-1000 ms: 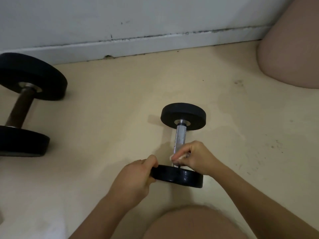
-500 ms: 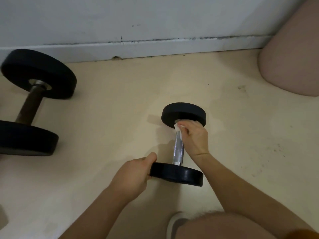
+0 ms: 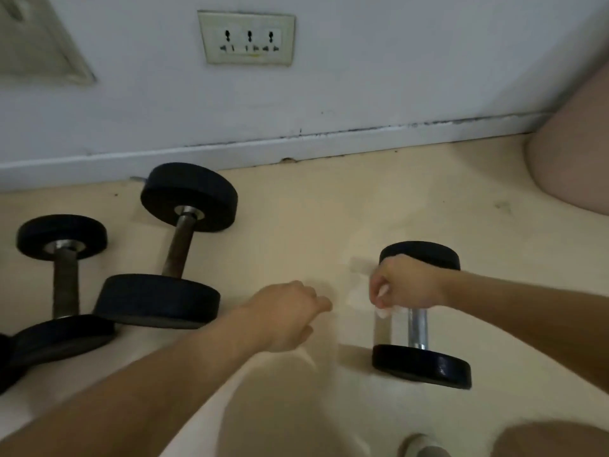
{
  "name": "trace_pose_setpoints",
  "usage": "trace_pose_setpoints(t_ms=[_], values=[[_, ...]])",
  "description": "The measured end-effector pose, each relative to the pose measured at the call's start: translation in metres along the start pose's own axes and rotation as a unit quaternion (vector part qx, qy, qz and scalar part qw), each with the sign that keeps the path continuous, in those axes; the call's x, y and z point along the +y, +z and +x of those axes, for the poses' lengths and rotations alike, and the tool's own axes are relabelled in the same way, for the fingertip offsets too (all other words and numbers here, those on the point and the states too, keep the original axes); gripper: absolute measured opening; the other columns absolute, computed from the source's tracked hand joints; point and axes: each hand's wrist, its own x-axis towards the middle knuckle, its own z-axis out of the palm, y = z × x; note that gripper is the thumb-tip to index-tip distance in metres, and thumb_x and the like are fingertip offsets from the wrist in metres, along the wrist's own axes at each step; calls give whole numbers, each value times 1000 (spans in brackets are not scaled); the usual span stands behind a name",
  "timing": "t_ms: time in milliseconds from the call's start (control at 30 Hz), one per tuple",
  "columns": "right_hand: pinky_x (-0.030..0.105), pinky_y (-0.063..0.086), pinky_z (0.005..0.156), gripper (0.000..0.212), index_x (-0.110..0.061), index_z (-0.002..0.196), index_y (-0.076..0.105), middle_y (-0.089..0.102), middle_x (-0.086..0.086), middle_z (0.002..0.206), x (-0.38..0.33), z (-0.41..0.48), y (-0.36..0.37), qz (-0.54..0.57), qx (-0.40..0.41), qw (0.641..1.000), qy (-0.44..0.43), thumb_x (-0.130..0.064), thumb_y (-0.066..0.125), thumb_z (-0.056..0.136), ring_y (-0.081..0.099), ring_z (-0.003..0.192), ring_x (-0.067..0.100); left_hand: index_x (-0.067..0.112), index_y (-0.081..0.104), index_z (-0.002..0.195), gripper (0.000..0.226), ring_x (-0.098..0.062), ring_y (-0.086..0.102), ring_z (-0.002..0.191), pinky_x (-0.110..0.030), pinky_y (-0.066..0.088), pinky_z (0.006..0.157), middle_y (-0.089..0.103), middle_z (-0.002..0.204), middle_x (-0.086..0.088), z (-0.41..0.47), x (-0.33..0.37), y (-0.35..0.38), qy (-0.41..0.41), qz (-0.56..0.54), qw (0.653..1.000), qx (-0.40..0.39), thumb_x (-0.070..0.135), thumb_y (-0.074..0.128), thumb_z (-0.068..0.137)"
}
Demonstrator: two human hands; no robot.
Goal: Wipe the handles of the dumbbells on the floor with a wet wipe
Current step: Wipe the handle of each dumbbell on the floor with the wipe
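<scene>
Right hand (image 3: 407, 283) is gripping wet wipe (image 3: 384, 312) at far end of right dumbbell (image 3: 421, 366) handle (image 3: 418, 328). Left hand (image 3: 286, 311) is hanging loosely curled, holding nothing. Judgement: wiping this handle; next stroke is calling for drawing the wipe nearward.

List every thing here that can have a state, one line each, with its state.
chrome-handled dumbbell, lying on the floor.
wet wipe, bunched against the handle.
right hand, curled round wipe and handle.
left hand, loosely curled, holding nothing.
large dumbbell, lying on the floor, untouched.
smaller dark-handled dumbbell, lying untouched.
wall socket, nothing plugged in.
</scene>
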Motion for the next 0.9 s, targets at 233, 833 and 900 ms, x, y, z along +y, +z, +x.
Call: trace_pose_setpoints(t_ms=[233, 833, 900], values=[[29, 56, 54, 11, -21, 95, 53, 61, 7, 93, -151, 47, -44, 192, 83, 976, -66, -10, 54, 90, 66, 61, 18, 36, 5, 146, 107, -27, 19, 140, -49, 26, 113, 14, 156, 0, -101, -134, -28, -220, 3, 975, -13, 72, 63, 64], [26, 51, 64, 9, -26, 82, 58, 66, -6, 77, -160, 80, -27, 120, 194, 958, -177, -26, 68, 84, 63, 70, 10, 36, 28, 122, 64, -13, 50, 100, -33, 52, 82, 49, 116, 8, -123, -100, 1, -270, 19, 952, 143, 54, 67, 74], [19, 46, 65, 8, -26, 80, 62, 64, -10, 77, -155, 102, -11, 179, 277, 929, -167, -21, 67, 84, 59, 72, 5, 39, 33, 123, 62, -7, 47, 103, -30, 51, 87, 44, 120, 13, -127, -96, 2, -262, -23, 950, 169, 59, 65, 74]])
